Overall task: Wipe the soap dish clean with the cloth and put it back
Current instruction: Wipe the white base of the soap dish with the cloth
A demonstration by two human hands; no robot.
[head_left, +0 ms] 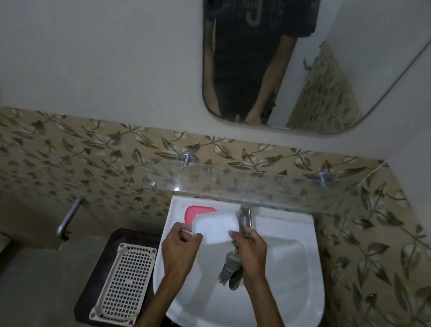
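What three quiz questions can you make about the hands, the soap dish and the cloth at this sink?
1. True or false: both hands hold the white soap dish over the sink.
2. Which hand also grips the grey cloth? A) left hand B) right hand
3. Fill in: the pink thing behind the dish rests on the sink's back ____.

Key: 1 true; 2 B; 3 ledge.
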